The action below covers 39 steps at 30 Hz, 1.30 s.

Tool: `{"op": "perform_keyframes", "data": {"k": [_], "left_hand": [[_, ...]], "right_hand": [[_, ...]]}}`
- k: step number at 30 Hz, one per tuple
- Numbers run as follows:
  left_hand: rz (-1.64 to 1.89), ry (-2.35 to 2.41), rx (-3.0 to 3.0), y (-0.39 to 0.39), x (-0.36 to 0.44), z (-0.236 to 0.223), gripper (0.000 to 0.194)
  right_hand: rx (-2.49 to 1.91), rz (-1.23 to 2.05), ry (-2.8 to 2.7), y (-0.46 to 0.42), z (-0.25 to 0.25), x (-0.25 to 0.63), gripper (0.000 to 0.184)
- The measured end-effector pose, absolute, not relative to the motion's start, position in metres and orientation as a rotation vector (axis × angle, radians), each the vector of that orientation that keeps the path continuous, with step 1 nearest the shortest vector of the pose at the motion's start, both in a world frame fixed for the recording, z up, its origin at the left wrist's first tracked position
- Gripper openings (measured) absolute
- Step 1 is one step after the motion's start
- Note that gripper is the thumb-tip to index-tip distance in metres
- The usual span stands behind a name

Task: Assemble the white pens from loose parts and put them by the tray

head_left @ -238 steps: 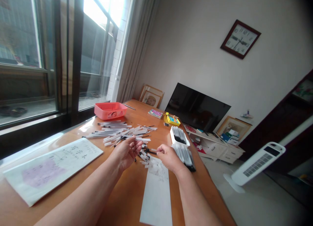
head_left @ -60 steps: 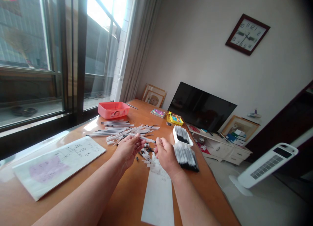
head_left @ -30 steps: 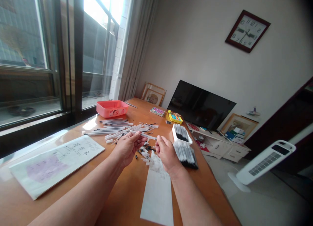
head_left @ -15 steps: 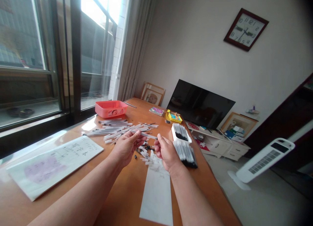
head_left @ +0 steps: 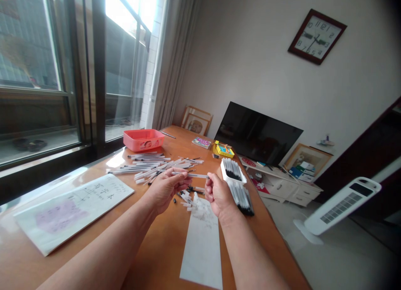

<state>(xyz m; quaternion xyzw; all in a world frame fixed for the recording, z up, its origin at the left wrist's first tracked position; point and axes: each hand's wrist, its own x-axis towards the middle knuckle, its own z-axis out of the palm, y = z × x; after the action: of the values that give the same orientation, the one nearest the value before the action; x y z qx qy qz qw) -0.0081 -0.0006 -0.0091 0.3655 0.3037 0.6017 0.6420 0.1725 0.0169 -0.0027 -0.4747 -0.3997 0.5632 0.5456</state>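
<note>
A slim translucent pen barrel (head_left: 198, 176) spans the space between my hands, above the table. My left hand (head_left: 166, 186) pinches its left part between thumb and fingers. At the other end, the closed fingers of my right hand (head_left: 218, 192) grip the dark tip of the pen; whether a separate small part is in them is hidden. Beyond my left hand lies a loose heap of pen barrels (head_left: 150, 166). Short clear caps (head_left: 189, 204) and small black pieces (head_left: 196, 190) are scattered under my hands, partly on a long white paper strip (head_left: 202, 248).
On the right, a white box (head_left: 233, 173) holds upright pens beside a bundle of black-ended pens (head_left: 242, 198). A red plastic basket (head_left: 143, 140) stands at the back left. A writing booklet (head_left: 73, 210) lies at left. A yellow box (head_left: 224, 150) sits near the far edge.
My right hand has shifted slightly right, away from my left hand, and more of the pen barrel shows between them. My left hand keeps its pinch.
</note>
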Motion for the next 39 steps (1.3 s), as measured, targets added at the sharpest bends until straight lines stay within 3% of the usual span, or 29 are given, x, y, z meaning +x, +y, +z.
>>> {"op": "perform_keyframes", "data": {"k": [8,12,18,21,26,32,39], "left_hand": [[1.021,0.861,1.278,-0.009,-0.007,-0.01,0.02],[1.081,0.861,1.259,-0.006,-0.006,-0.012,0.021],[1.198,1.015,1.094,0.002,-0.01,-0.014,0.022],[1.211,0.98,1.056,0.004,-0.011,-0.017,0.024],[1.214,0.946,1.047,0.008,-0.013,-0.024,0.025],[1.219,0.915,1.038,0.007,-0.013,-0.022,0.026],[1.325,0.912,0.907,0.008,-0.012,-0.019,0.027]], "right_hand": [[-1.194,0.952,-1.213,0.021,0.002,0.188,0.037],[-1.255,0.867,-1.339,0.027,-0.012,0.192,0.045],[-1.681,0.366,-1.775,0.031,-0.037,0.194,0.022],[-1.831,0.243,-1.898,0.027,-0.041,0.188,0.021],[-1.959,0.223,-1.941,0.027,-0.042,0.179,0.025],[-1.952,0.228,-1.933,0.026,-0.042,0.177,0.016],[-1.621,0.317,-1.799,0.031,-0.046,0.182,0.017]]}}
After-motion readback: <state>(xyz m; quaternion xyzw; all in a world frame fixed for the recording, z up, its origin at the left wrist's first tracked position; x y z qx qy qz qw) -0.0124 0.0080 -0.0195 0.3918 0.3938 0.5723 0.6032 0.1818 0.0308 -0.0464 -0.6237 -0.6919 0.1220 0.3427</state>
